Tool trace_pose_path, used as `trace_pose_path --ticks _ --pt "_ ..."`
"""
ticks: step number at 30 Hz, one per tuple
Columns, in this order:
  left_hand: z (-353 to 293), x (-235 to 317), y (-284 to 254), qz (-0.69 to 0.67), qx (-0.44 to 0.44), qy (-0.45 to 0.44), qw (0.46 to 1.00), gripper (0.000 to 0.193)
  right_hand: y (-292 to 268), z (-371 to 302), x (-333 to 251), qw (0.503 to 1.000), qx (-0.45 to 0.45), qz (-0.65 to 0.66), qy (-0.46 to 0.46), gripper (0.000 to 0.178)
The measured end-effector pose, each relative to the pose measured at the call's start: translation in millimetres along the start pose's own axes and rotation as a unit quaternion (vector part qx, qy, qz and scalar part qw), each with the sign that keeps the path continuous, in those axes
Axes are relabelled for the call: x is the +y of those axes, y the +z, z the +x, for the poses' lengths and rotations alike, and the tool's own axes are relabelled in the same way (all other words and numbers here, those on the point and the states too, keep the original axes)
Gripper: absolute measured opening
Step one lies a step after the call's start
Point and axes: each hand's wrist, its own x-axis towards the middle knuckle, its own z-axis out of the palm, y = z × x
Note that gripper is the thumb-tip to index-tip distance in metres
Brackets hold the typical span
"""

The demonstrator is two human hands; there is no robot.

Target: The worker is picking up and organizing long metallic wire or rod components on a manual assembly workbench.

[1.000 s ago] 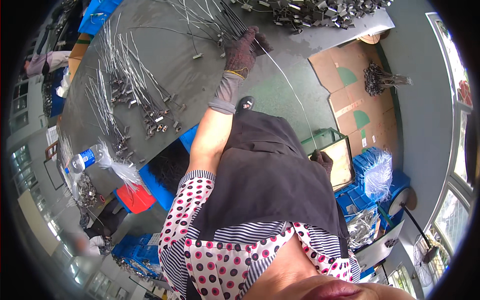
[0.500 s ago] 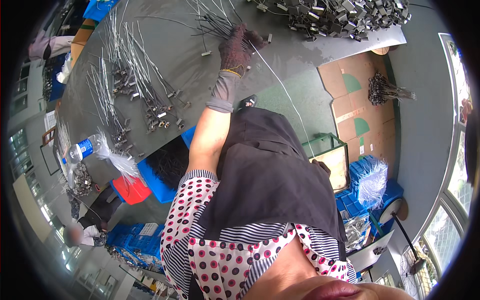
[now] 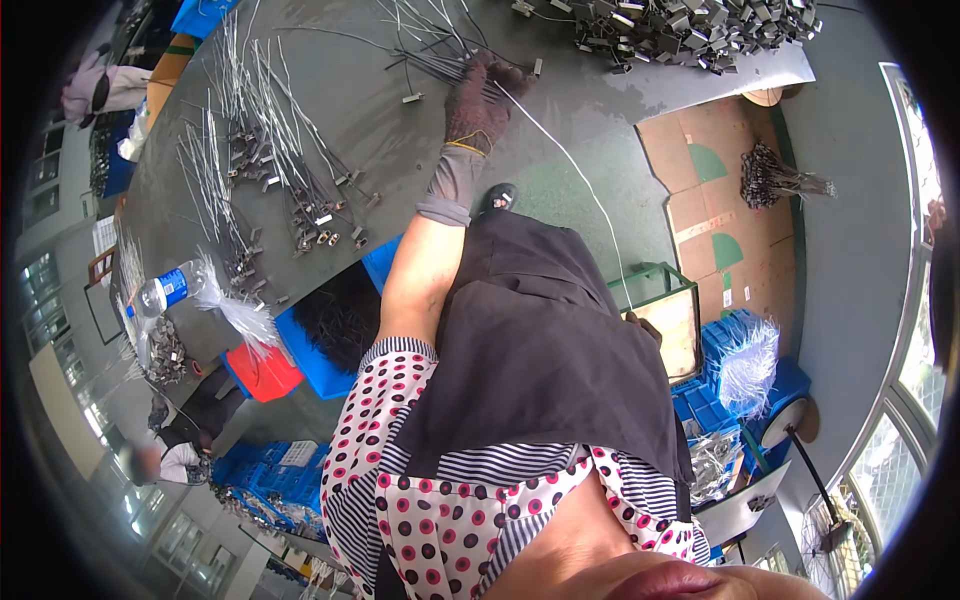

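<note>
My left hand (image 3: 478, 100), in a dark reddish knit glove with a yellow band at the wrist, is closed around a bundle of thin dark wires (image 3: 437, 64) above the grey table. Small metal end pieces stick out near the bundle. A long white cord (image 3: 575, 165) runs from the left hand's fingers down to my right hand (image 3: 643, 327). Of that dark-gloved hand only a small part shows past the black apron; the cord ends at its fingers, which are mostly hidden.
Bundles of wires with metal ends (image 3: 290, 165) lie on the table (image 3: 350, 110) to the left. A pile of metal-ended pieces (image 3: 700, 35) sits at the far right. A green-framed stand (image 3: 680, 330) and blue crates (image 3: 725, 355) are at the right. Another person (image 3: 190, 450) works at the lower left.
The white cord hangs a little slacker, with more of a curve. My left hand has shifted slightly right, still on the bundle; my right hand has barely moved.
</note>
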Motion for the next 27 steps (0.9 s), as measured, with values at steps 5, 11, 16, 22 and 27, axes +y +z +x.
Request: trace_pose_path --ticks 5,11,16,22,27 --pt "-9 7 -6 0.054 0.041 0.029 0.997 0.017 -1 -13 -3 0.999 0.005 -0.019 0.035 0.038" --pt "-21 -8 -15 0.088 0.057 0.025 0.994 0.020 34 -14 -35 0.996 0.026 -0.084 0.032 0.039" --pt "-30 -6 -7 0.122 0.059 0.015 0.991 0.019 22 -2 -24 0.990 -0.060 -0.124 -0.034 0.038" --pt "-30 0 -2 -0.069 -0.005 -0.033 0.997 0.014 26 0 -25 0.991 -0.060 -0.122 -0.003 0.040" --pt "-33 5 -11 0.161 0.022 0.037 0.986 0.012 28 33 -17 0.982 -0.091 -0.157 -0.062 0.046"
